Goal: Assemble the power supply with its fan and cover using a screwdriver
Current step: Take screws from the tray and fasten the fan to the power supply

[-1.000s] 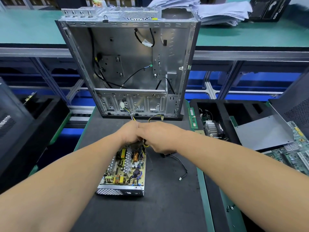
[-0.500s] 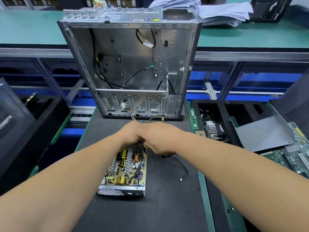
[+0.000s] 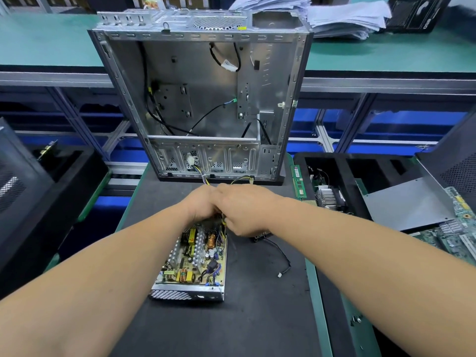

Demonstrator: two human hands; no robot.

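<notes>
The open power supply [image 3: 192, 261] lies on the black mat [image 3: 231, 318] with its circuit board bared and its perforated metal end toward me. My left hand [image 3: 201, 204] and my right hand [image 3: 244, 210] meet over its far end, fingers curled around the bundle of yellow and black wires [image 3: 222, 220] that comes out there. What the fingertips pinch is hidden by the hands. A small black part [image 3: 260, 237] with a thin black lead [image 3: 282, 256] peeks out under my right hand. No screwdriver or cover shows.
An empty metal computer case [image 3: 203, 99] stands upright just beyond my hands, wires trailing from its bottom. A black foam tray [image 3: 334, 176] with a heatsink and memory stick sits right, circuit boards [image 3: 453, 235] farther right. A black bin [image 3: 46, 191] stands left.
Both hands stay clasped over the supply's far end; they shifted only slightly. The view moved a little.
</notes>
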